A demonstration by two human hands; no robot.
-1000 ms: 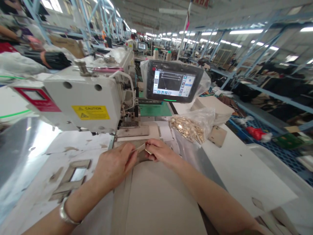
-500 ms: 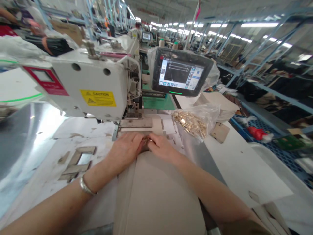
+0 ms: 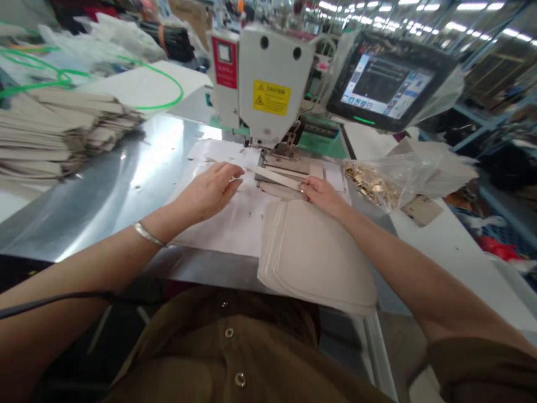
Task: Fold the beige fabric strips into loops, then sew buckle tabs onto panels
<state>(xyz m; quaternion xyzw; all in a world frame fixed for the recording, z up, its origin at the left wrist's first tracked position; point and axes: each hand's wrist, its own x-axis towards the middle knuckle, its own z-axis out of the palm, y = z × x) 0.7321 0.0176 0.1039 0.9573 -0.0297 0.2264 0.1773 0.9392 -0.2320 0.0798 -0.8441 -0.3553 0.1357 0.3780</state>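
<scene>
My left hand [image 3: 207, 190] lies flat on a white paper template [image 3: 222, 224], its fingers pointing at the sewing machine's needle area and holding nothing. My right hand [image 3: 321, 196] pinches the end of a narrow beige strip [image 3: 277, 178] that runs toward the presser foot of the sewing machine [image 3: 271, 84]. Just below that hand lies a stack of curved beige panels [image 3: 314, 257]. Other beige pieces sit under the strip, partly hidden by it.
A steel table top [image 3: 113, 196] carries a tall pile of beige strips [image 3: 50, 134] at the left, with green cord [image 3: 54, 78] behind it. A touchscreen in plastic [image 3: 388, 81] stands right of the machine. A plastic bag of brass fittings [image 3: 371, 182] lies beside the template.
The view has tipped down and swung left. My hands have moved apart; the left has let go of the small strip, and the right now holds a strip near the machine.
</scene>
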